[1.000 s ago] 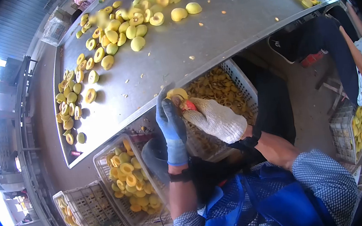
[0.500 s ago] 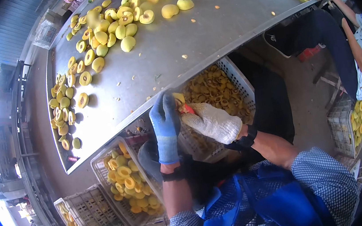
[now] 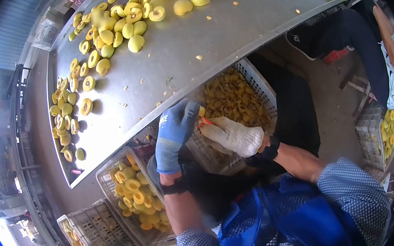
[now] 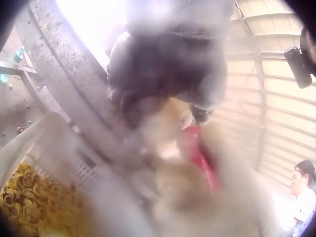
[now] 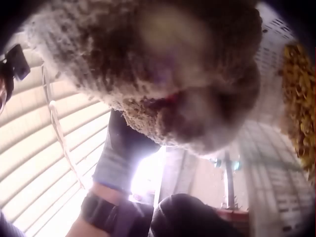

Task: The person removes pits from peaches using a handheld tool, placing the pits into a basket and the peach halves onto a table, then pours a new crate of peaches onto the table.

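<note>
In the head view my left hand (image 3: 172,128), in a blue glove with dark fingers, holds a yellow peach half (image 3: 201,111), mostly covered by the fingers. Right beside it my right hand (image 3: 235,137), in a white knitted glove, grips a small red-handled tool (image 3: 203,121) against the fruit. The tool's working end is hidden. The red handle (image 4: 201,158) also shows in the blurred left wrist view. Both hands are just off the near edge of the metal table (image 3: 192,82), above a white crate (image 3: 261,84) of peach scraps.
Peach halves (image 3: 118,27) lie heaped on the table's far left, with small bits scattered nearer. A crate of peach halves (image 3: 113,200) stands left of my legs, another crate (image 3: 98,236) beside it. At right sits another person (image 3: 390,52) near a filled crate (image 3: 372,144).
My left hand has turned and tilted, its wrist shifting left, and the peach half is now more covered. The right hand keeps the red-handled tool at the fruit. The head view has shifted slightly.
</note>
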A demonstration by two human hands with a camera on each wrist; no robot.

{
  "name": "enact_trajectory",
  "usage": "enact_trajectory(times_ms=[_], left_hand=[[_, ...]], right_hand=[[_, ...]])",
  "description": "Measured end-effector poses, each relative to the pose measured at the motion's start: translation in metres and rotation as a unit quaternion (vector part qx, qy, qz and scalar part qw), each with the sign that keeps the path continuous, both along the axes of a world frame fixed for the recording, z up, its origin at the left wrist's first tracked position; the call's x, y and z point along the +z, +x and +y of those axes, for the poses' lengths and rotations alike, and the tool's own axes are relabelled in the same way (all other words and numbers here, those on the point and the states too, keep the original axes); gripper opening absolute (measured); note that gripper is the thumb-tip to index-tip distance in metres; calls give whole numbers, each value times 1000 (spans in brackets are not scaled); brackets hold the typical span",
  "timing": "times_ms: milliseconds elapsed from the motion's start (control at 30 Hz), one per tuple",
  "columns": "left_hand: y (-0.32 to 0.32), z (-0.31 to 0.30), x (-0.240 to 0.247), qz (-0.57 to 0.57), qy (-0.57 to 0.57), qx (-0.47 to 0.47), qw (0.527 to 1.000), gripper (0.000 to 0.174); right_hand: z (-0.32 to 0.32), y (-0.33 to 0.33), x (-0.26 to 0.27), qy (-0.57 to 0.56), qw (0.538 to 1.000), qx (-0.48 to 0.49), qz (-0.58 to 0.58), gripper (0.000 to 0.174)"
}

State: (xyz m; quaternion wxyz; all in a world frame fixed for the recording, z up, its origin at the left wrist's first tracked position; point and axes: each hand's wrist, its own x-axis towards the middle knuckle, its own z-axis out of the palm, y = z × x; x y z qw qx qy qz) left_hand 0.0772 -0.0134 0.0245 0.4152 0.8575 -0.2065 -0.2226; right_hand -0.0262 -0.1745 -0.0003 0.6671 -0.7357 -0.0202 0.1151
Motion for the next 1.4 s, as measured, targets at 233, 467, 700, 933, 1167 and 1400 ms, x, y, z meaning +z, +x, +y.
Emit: enact_trajectory(times_ms=[233,467,700,933,1167,1400], left_hand=[[-26,-7,-30,-2,-274,152,950,62],[-21,-13,-14,16,-239,81,968,27],[-26,-21,-24,-13,-227,137,964,24],[-29,-33,-38,-21,-281,218,934,25],[-27,-31,-35,27,-252,160,954,28],[-35,-34,-37,45,-308,194,930,39]], right_hand=[[-8,2,6,230,941,74,237,35],[3,-17,5,322,923,25,211,39],[2,-18,-12,109,993,34,28,39],[9,-13,-14,188,981,-38,41,38],[2,-18,2,298,922,-15,247,38],[4,-20,3,343,909,-3,239,40]])
